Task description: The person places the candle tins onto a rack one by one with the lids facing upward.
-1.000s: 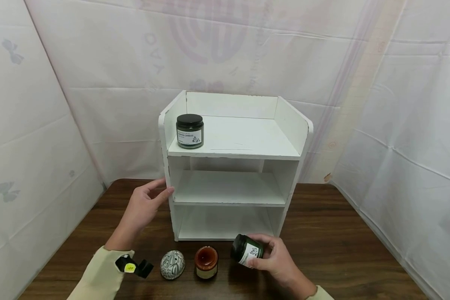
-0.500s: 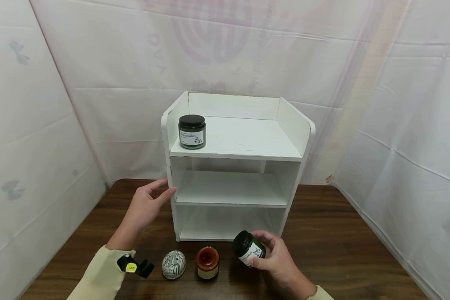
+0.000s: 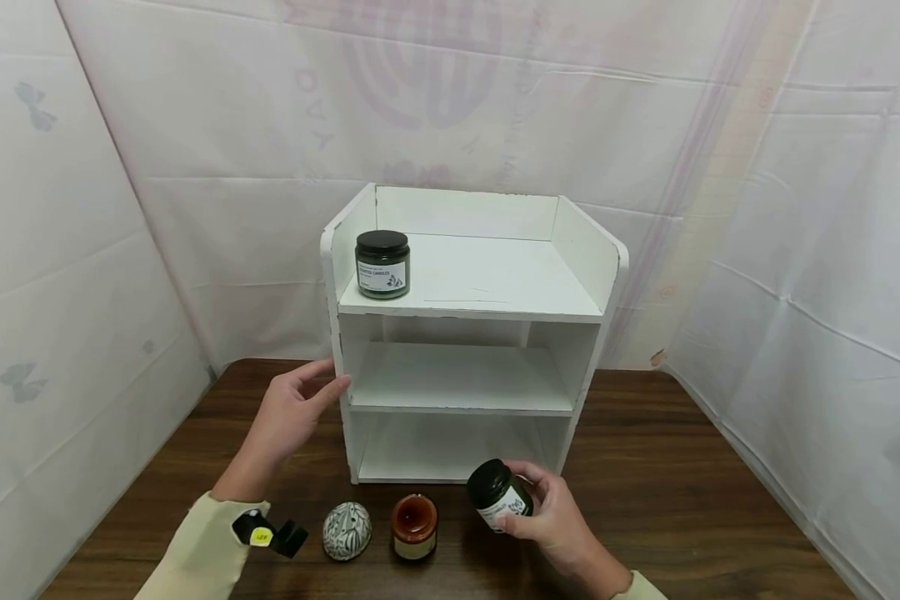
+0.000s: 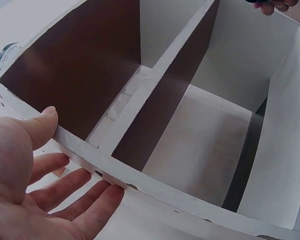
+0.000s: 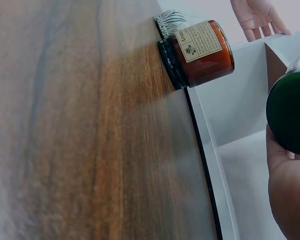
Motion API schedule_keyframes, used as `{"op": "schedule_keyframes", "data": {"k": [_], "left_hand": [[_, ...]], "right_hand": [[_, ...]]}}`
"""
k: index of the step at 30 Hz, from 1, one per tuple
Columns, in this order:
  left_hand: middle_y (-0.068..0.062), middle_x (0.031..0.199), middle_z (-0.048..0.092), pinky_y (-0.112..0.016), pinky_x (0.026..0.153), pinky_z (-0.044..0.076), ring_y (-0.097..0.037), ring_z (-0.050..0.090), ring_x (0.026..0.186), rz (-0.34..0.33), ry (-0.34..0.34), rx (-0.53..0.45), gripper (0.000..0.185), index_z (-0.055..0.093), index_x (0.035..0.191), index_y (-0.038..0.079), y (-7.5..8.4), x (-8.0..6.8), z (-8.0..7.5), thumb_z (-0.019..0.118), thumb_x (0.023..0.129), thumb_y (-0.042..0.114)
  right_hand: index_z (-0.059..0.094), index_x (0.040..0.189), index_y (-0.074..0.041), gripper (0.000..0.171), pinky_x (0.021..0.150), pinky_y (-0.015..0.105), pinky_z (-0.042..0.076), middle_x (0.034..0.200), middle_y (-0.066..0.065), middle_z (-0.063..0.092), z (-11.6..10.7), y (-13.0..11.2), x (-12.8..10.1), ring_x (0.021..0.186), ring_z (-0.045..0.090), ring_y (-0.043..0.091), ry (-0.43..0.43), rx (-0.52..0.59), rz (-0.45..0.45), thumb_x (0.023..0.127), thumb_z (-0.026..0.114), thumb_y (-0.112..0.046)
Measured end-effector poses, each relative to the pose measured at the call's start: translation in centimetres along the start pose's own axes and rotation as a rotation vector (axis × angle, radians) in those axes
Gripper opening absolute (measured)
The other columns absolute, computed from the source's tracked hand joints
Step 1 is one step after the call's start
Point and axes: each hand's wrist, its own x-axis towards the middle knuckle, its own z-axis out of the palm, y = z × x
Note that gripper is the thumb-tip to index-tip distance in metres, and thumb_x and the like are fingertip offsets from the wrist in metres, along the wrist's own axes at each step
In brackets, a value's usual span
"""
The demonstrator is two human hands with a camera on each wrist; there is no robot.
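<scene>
My right hand (image 3: pixel 558 521) grips a dark green glass candle jar (image 3: pixel 512 502) with a black lid and white label. The jar is tilted, lid up and to the left, in front of the lowest shelf; its green base (image 5: pixel 292 112) faces the right wrist view. My left hand (image 3: pixel 294 408) rests on the left side of a white shelf unit (image 3: pixel 468 410). In the left wrist view its thumb lies at the panel's front edge and its loosely extended fingers (image 4: pixel 102 202) touch the outer face.
An amber candle jar (image 3: pixel 414 521) stands upside down on its black lid. Left of it lies a rounded black-and-white patterned thing (image 3: pixel 347 531). Another green candle jar (image 3: pixel 382 271) stands at the top shelf's left. All is on a dark wooden table (image 3: pixel 667 475), with white sheeting (image 3: pixel 225 217) behind.
My right hand has turned the green jar a little more upright and raised its lid end slightly. The left hand has kept its place on the shelf unit.
</scene>
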Motion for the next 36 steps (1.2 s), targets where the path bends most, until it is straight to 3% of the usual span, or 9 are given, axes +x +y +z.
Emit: {"op": "schedule_keyframes", "data": {"k": [9, 19, 36], "left_hand": [[-0.011, 0.145, 0.060, -0.032, 0.092, 0.050, -0.027, 0.059, 0.123, 0.000, 0.001, -0.006, 0.064, 0.056, 0.148, 0.015, 0.33, -0.17, -0.14, 0.064, 0.098, 0.053], [-0.011, 0.144, 0.061, -0.034, 0.091, 0.050, -0.029, 0.059, 0.122, 0.008, 0.004, 0.001, 0.064, 0.057, 0.147, 0.014, 0.10, -0.08, -0.05, 0.064, 0.098, 0.054], [-0.012, 0.146, 0.059, -0.032, 0.091, 0.050, -0.027, 0.059, 0.122, 0.003, -0.006, 0.004, 0.064, 0.055, 0.149, 0.014, 0.38, -0.18, -0.08, 0.064, 0.098, 0.053]], "right_hand": [[0.053, 0.127, 0.022, 0.059, 0.082, 0.023, 0.057, 0.108, -0.004, 0.074, -0.17, -0.14, 0.03, 0.095, 0.067, 0.009, 0.019, -0.071, -0.018, 0.078, 0.079, 0.001], [0.057, 0.125, 0.018, 0.054, 0.089, 0.021, 0.054, 0.111, -0.004, 0.074, -0.20, -0.31, 0.12, 0.100, 0.067, 0.009, 0.005, -0.140, -0.054, 0.078, 0.080, 0.001], [0.053, 0.124, 0.021, 0.057, 0.092, 0.021, 0.055, 0.115, -0.001, 0.072, 0.12, -0.63, 0.38, 0.105, 0.067, 0.010, -0.017, -0.081, -0.116, 0.077, 0.081, 0.005]]}}
